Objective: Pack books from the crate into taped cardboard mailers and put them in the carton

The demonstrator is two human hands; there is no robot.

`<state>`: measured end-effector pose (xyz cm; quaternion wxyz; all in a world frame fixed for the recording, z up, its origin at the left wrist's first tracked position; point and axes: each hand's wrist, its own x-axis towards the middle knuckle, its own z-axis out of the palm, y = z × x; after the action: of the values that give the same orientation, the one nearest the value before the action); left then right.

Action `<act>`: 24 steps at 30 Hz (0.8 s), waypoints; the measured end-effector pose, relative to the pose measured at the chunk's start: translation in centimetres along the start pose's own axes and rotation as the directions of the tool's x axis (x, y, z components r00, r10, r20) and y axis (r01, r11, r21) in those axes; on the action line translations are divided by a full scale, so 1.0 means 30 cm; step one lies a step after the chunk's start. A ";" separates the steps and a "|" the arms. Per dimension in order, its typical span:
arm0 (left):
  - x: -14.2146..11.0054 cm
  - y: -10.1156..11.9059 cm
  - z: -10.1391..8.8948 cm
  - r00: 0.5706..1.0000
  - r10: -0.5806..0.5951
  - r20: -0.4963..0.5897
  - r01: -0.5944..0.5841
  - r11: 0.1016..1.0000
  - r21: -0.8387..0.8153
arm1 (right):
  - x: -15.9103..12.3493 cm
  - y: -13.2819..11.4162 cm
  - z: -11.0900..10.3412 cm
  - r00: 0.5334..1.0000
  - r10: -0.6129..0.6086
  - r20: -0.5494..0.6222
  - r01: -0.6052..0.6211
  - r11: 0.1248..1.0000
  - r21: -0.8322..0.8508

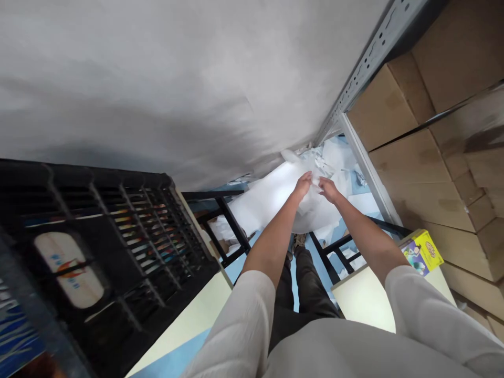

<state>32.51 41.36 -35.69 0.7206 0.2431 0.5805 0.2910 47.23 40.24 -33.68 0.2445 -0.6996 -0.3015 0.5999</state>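
Both my hands are stretched out in front of me, close together, at a white, slightly see-through packing sheet (271,191). My left hand (303,185) pinches the sheet's crumpled edge. A short way to its right, my right hand (328,189) has its fingers bent and closed on another part of the same edge. The sheet spreads away to the left of my hands and hangs in front of my legs. Its exact material cannot be made out. More crumpled white wrapping lies behind my hands.
A black plastic crate (114,252) with colourful flat items stands at the left. Cardboard boxes (417,157) are stacked on the right beside a metal shelf post (370,168). A yellow box (427,249) sits on a pale tabletop (366,299). Black metal frames (232,223) flank my legs.
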 end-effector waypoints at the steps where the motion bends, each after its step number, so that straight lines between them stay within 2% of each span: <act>1: 0.002 -0.005 0.008 0.999 0.018 0.026 -0.017 1.000 -0.021 | -0.002 0.004 0.004 0.999 0.024 0.022 -0.025 0.999 0.036; 5: -0.047 -0.016 0.027 0.997 0.077 0.017 -0.076 0.996 -0.044 | -0.059 -0.010 0.002 0.993 0.112 0.033 -0.116 0.977 0.180; 8: -0.127 -0.005 0.036 0.994 0.105 0.007 -0.105 0.994 0.001 | -0.126 -0.054 -0.020 0.986 0.142 0.084 -0.154 0.977 0.151; 11: -0.225 0.013 0.055 0.983 0.184 0.025 -0.186 0.979 0.083 | -0.199 -0.107 -0.043 0.991 0.110 0.073 -0.116 0.990 0.078; 15: -0.374 0.040 0.081 0.934 0.335 0.126 -0.354 0.912 0.207 | -0.313 -0.147 -0.065 0.998 0.048 -0.042 -0.047 0.998 0.039; 18: -0.502 0.062 0.098 0.890 0.394 0.232 -0.448 0.850 0.277 | -0.428 -0.146 -0.084 0.987 -0.041 -0.155 0.046 0.998 0.031; 21: -0.649 0.088 0.123 0.843 0.423 0.331 -0.523 0.789 0.322 | -0.585 -0.138 -0.115 0.946 -0.119 -0.300 0.146 0.987 0.070; 24: -0.812 0.117 0.161 0.795 0.432 0.426 -0.589 0.719 0.369 | -0.780 -0.126 -0.160 0.907 -0.145 -0.396 0.208 0.971 0.120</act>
<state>32.94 26.70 -15.35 0.6073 0.6101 0.4221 0.2841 49.18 26.25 -14.06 0.4072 -0.7516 -0.2611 0.4485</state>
